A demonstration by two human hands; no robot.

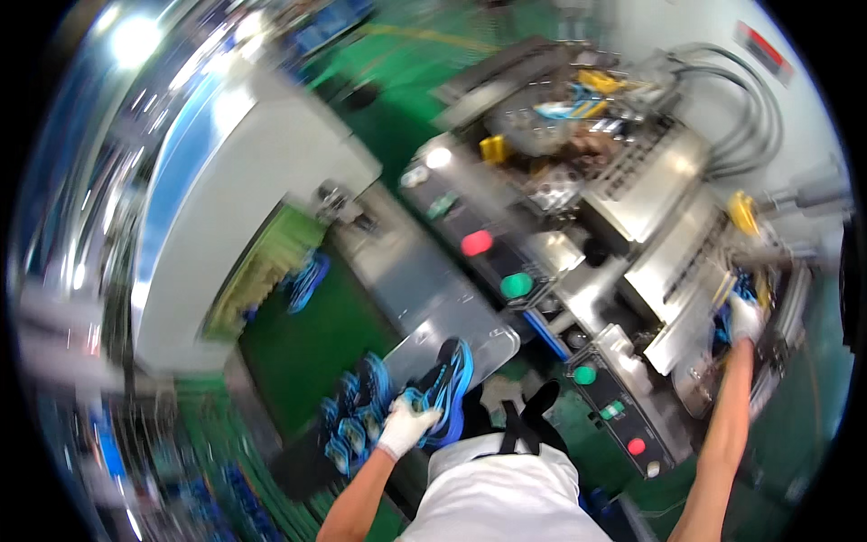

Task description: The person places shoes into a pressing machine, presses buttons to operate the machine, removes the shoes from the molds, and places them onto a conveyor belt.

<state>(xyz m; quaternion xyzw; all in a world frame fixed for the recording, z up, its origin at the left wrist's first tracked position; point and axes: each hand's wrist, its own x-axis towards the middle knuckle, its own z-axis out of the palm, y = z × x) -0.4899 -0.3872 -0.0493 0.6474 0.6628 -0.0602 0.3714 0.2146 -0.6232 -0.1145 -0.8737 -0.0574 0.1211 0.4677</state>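
Observation:
My left hand (pixel 408 426), in a white glove, is closed on a black and blue sports shoe (pixel 449 384) with a bright blue sole. This shoe is tilted above the near end of a grey metal ledge. Just left of it, several similar shoes (pixel 361 397) stand close together at the end of a green conveyor belt (pixel 316 361). Far to the right, my gloved right hand (pixel 746 318) reaches into a metal machine, against a blue shoe (pixel 722 323). Blur hides the fingers of that hand, so its grip cannot be told.
Control panels with a red button (pixel 476 242) and a green button (pixel 516 285) face me on the machine (pixel 646 194). Another shoe (pixel 309 282) lies on the belt beside the opening of a white tunnel housing (pixel 217 199). Hoses (pixel 759 99) loop behind the machine.

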